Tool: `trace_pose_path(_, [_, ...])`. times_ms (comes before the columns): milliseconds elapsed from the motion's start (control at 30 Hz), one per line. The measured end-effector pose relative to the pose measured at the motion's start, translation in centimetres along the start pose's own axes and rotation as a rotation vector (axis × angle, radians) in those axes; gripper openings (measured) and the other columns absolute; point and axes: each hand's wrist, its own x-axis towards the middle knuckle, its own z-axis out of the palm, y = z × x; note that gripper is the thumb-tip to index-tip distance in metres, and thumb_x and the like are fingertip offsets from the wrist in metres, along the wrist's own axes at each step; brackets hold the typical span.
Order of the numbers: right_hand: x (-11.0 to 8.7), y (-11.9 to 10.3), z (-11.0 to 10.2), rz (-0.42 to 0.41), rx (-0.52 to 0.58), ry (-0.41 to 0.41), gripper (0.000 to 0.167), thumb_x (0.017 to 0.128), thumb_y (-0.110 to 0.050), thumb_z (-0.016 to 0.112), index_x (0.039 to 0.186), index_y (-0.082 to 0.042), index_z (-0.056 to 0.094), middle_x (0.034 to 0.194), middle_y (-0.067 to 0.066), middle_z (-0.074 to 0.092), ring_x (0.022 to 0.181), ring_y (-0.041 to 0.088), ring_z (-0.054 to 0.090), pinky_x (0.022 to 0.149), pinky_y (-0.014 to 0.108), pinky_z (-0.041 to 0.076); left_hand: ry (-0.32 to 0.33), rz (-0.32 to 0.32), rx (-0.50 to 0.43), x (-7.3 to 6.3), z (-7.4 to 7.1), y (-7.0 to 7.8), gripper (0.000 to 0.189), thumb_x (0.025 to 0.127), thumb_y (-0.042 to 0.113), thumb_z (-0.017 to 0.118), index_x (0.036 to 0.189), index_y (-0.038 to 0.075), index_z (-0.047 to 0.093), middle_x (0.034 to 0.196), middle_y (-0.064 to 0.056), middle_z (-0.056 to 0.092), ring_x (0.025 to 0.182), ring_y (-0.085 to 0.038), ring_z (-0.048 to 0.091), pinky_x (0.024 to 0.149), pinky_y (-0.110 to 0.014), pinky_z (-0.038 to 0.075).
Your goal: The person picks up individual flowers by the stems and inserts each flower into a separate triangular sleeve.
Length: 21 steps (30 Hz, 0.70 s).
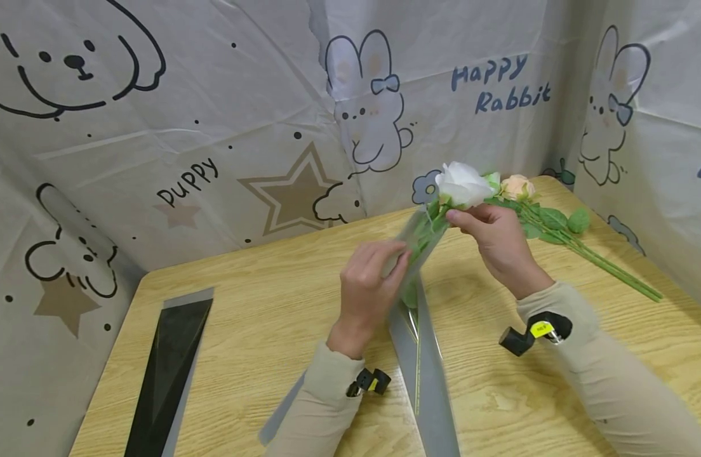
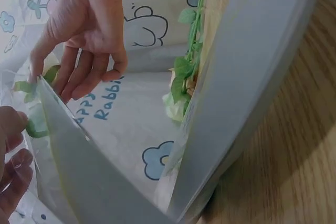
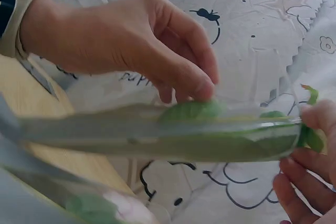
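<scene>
White rose (image 1: 461, 184) is head-up at the mouth of a clear sleeve (image 1: 427, 238), stem and green leaves inside, bloom sticking out the top. Sleeve is tilted, raised off the bench (image 1: 259, 317) at the mouth end.

Right hand (image 1: 499, 244): grip closed to a pinch, thumb and fingers on either side of the sleeve mouth, just under the bloom. Can't tell if the stem is caught in it too. Left hand (image 1: 370, 289): grip nearly closed, thumb and curled fingers pinching the sleeve's side, lower down.

Second sleeve, grey (image 1: 436, 393), lies on the bench below the held one, with a gold line along it; any lettering there is too small to read. Right wrist view shows a pale flower (image 3: 134, 208) and leaf inside wrapping below the held sleeve.

Black wrapper (image 1: 173, 374) on grey backing at bench left. Peach rose (image 1: 518, 188) at the far right, leafy stems (image 1: 613, 266) running toward the right edge.

Readable text: "Happy Rabbit" and "puppy", both on the printed backdrop (image 1: 270, 70). Right wrist camera (image 1: 516, 341) has a yellow label (image 1: 540, 329), print illegible. No brand I can make out.
</scene>
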Motion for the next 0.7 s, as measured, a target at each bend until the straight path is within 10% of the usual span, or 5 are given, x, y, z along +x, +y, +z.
trace_pose_path(300, [-0.04, 0.16, 0.60, 0.026, 0.339, 0.000, 0.020, 0.097, 0.001, 0.068, 0.107, -0.016, 0.073, 0.106, -0.008, 0.071, 0.092, 0.005, 0.063, 0.082, 0.019, 0.052, -0.044, -0.007, -0.009, -0.25, 0.04, 0.24, 0.008, 0.091, 0.011, 0.079, 0.098, 0.008, 0.078, 0.095, -0.006, 0.080, 0.087, -0.018, 0.076, 0.085, -0.024, 0.063])
trace_pose_path(700, [-0.38, -0.61, 0.27, 0.068, 0.328, -0.155, 0.025, 0.100, 0.003, 0.060, 0.118, -0.013, 0.066, 0.118, -0.003, 0.064, 0.103, 0.008, 0.061, 0.089, 0.020, 0.054, -0.034, 0.012, 0.004, -0.07, 0.04, 0.28, 0.006, 0.090, 0.009, 0.080, 0.096, 0.007, 0.078, 0.092, -0.006, 0.081, 0.085, -0.017, 0.076, 0.084, -0.023, 0.063])
